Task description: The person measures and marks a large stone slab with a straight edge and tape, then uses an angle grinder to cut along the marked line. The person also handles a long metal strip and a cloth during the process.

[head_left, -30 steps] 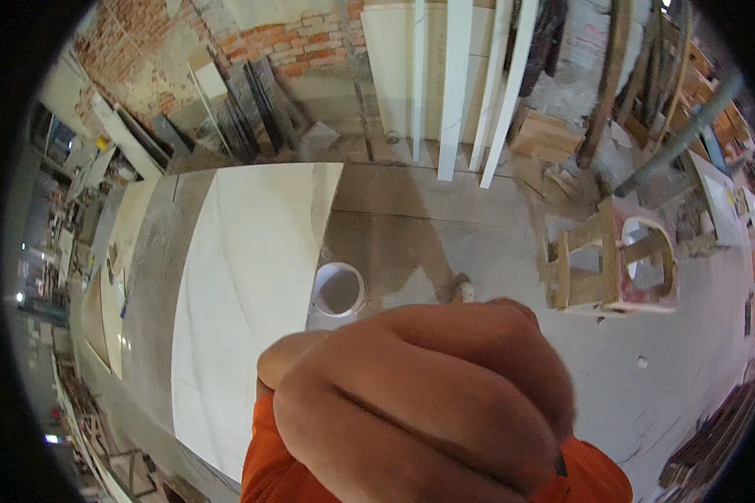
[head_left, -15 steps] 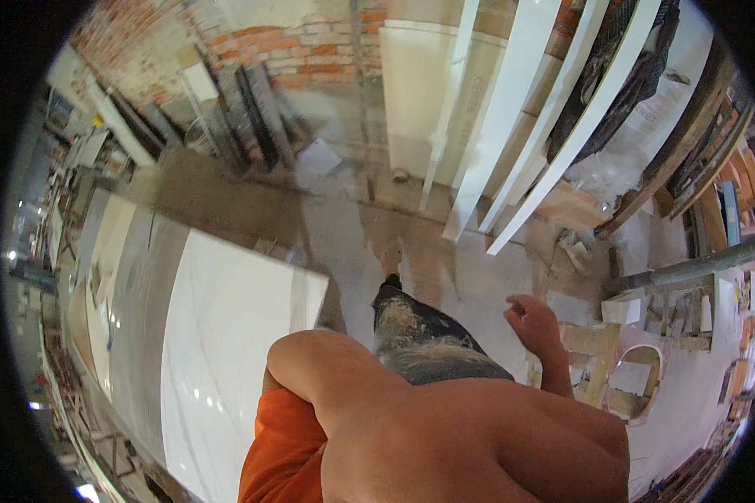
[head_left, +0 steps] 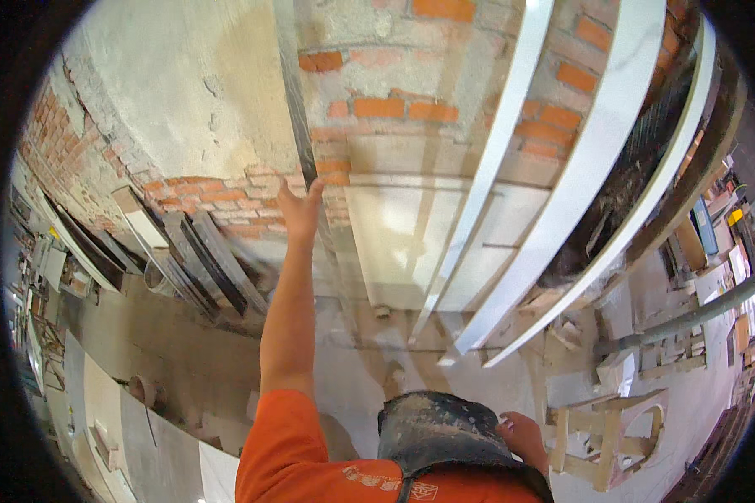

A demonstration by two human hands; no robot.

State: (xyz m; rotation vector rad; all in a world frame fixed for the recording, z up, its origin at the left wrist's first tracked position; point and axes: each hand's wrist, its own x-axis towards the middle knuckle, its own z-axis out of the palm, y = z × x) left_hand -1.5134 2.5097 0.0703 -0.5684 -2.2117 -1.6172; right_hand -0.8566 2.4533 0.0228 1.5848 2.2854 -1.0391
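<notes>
My left hand (head_left: 299,210) is stretched out ahead at the end of a raised arm. Its thumb and fingers are spread with nothing held. Just beyond them a dark narrow strip (head_left: 294,92) runs up the wall; whether the fingers touch it I cannot tell. To the right of that hand, long white strips (head_left: 499,109) and a wider white strip (head_left: 591,134) lean against the wall. My right hand (head_left: 524,438) hangs low beside my dark, dusty apron (head_left: 445,432). Its fingers are loosely bent and apart, and I see nothing in them.
A pale panel (head_left: 386,243) leans on the brick wall (head_left: 377,109). Dark and grey boards (head_left: 201,260) stand to its left. A wooden frame with a rounded opening (head_left: 600,448) is at the lower right, below a grey pipe (head_left: 696,314). A white slab (head_left: 218,474) shows at lower left.
My left arm has swung up and forward from beside my body toward the wall. My view has tilted up, and the wall and strips look closer. The right hand has dropped beside the apron.
</notes>
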